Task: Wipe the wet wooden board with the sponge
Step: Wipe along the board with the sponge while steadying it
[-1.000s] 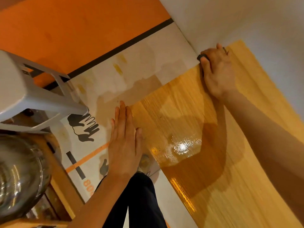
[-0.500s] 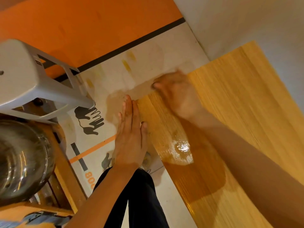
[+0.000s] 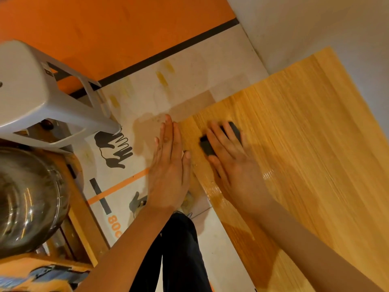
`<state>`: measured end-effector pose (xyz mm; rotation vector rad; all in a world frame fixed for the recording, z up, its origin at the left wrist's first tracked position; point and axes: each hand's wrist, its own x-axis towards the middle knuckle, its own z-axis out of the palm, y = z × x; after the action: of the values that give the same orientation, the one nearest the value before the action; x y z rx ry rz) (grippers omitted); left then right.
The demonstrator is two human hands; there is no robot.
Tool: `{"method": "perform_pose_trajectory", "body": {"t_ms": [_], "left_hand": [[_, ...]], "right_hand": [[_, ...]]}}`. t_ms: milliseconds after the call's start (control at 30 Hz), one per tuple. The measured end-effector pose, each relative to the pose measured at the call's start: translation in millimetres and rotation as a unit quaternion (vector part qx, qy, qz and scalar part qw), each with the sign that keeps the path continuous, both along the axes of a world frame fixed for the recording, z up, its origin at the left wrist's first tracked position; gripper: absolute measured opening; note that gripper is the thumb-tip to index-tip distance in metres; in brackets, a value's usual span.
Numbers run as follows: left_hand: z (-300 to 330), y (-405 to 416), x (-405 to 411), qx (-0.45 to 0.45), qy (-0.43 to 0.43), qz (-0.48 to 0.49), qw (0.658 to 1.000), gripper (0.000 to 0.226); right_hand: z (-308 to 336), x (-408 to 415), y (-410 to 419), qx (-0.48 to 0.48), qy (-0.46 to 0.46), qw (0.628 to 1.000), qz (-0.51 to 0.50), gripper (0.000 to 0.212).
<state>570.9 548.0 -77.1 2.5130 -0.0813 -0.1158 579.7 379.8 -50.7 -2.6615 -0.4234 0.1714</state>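
Wooden board [image 3: 305, 144]: a pale yellow, fine-grained panel filling the right half of the view; its left edge runs diagonally from the upper middle down toward the bottom right.
Wet patch [image 3: 267, 175]: a glossy, darker sheen on the board close to its left edge, just beside the right wrist and running down along that edge.
Sponge [image 3: 207, 145]: a dark block lying flat on the board near its left edge; one end shows to the left of the fingers, another dark corner shows above them, and the middle is covered by the hand.
Right hand [image 3: 233, 163]: laid palm-down on top of the sponge, fingers straight and spread, pressing it against the board; the thumb lies beside the sponge's near end. Slightly blurred.
Left hand [image 3: 170, 171]: flat, fingers straight and held together, pointing up the view; it lies along the board's left edge, with the thumb touching the wood. It holds nothing.
Sponge relative to hands: under the right hand's fingers, near the left hand but apart from it.
Floor [image 3: 189, 81]: whitish sheet with black hand-shaped prints, an orange stripe and a black band, orange beyond.
Stool [image 3: 31, 98]: grey plastic, upper left.
Metal bowl [image 3: 27, 199]: shiny, at the left edge, resting on a wooden frame.
Dark trouser leg [image 3: 181, 253]: lower middle, between the forearms.
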Motion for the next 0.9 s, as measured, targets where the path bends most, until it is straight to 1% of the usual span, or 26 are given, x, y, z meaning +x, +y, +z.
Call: {"method": "perform_pose_trajectory", "body": {"t_ms": [100, 167, 267, 333, 433, 533, 600, 700, 767, 833, 900], "left_hand": [[-1, 2, 1, -0.007, 0.0, -0.004, 1.0, 0.059], [-2, 2, 3, -0.01, -0.003, -0.006, 1.0, 0.059], [-2, 1, 2, -0.031, -0.007, 0.012, 0.999, 0.06], [-2, -1, -2, -0.047, -0.003, 0.025, 0.999, 0.06], [-4, 0, -7, -0.059, 0.003, 0.018, 0.998, 0.06], [-4, 3, -5, -0.066, 0.005, 0.006, 0.998, 0.06], [-4, 4, -2, -0.077, 0.003, 0.003, 0.997, 0.06], [-4, 2, 2, -0.096, 0.005, 0.017, 0.995, 0.057], [-5, 1, 0, -0.1, 0.004, 0.025, 0.995, 0.057], [-6, 4, -2, -0.108, 0.011, 0.018, 0.994, 0.058], [-6, 6, -4, -0.102, 0.014, 0.003, 0.995, 0.06]], "right_hand": [[3, -21, -13, -0.022, 0.011, 0.999, 0.021, 0.049], [5, 2, -2, -0.011, 0.005, 1.0, 0.01, 0.047], [3, 58, 30, 0.004, -0.001, 1.0, -0.024, 0.045], [0, 72, 43, 0.004, 0.004, 1.0, -0.016, 0.046], [1, 34, 29, -0.001, 0.006, 1.0, 0.029, 0.047], [7, -16, 7, -0.034, 0.024, 0.997, 0.062, 0.048], [9, -12, 11, -0.043, 0.025, 0.997, 0.06, 0.048], [5, 32, 45, -0.03, 0.011, 0.999, 0.014, 0.047], [2, 44, 62, -0.03, 0.014, 0.999, -0.011, 0.047], [0, 25, 58, -0.038, 0.003, 0.999, -0.001, 0.048], [2, 1, 38, -0.045, 0.015, 0.998, 0.029, 0.05]]}}
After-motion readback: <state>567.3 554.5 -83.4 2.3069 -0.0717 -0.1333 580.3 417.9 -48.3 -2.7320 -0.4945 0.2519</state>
